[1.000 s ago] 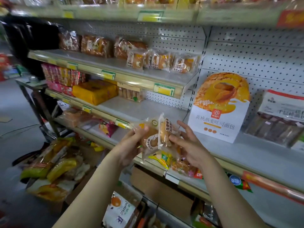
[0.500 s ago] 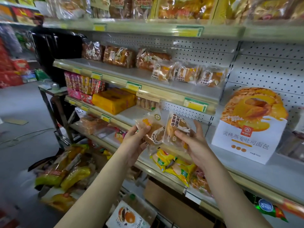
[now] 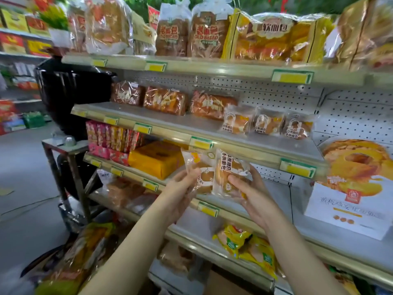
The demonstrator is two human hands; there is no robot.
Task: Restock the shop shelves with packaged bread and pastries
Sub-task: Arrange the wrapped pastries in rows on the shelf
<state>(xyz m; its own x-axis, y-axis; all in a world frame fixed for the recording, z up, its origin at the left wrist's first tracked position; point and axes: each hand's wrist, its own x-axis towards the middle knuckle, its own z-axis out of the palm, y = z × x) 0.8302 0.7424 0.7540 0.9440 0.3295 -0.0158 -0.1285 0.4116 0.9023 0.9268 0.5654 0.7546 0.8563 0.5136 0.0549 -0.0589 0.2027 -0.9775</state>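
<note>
We see both bare hands raised in front of the shop shelving, each with one small bun packet. The left hand (image 3: pixel 180 192) pinches a small clear plastic packet with a round brown bun inside (image 3: pixel 202 179) by its lower left part. The thumb lies on the front, and the other fingers are tucked behind the wrap, where we cannot tell how they lie. The right hand (image 3: pixel 255 199) grips a second clear packet with white print and a golden bun (image 3: pixel 230 167). Its thumb is pressed across the lower front and its fingers are curled behind, one showing past the packet's right edge. The two packets stand upright side by side, their near edges touching or overlapping (we cannot tell which). They are held in the air with their tops about level with the front rim of the grey metal middle shelf (image 3: pixel 170 133).

On that shelf, toward its right end, a row of three matching small bun packets (image 3: pixel 269 123) stands near the front. Behind them to the left, three clear-wrapped brown loaves (image 3: pixel 167 101) lie against the pegboard back. The top shelf carries large bags of sliced bread (image 3: pixel 270 37). One shelf below the middle one, a yellow rectangular box (image 3: pixel 156 159) sits just left of the held packets, with red and pink cartons (image 3: pixel 112 137) beside it. To the right stands a white and orange cardboard sign picturing a bun (image 3: pixel 350 207). Lower down, crinkled yellow snack packets (image 3: pixel 251 248) lie on a shelf below the right forearm.
</note>
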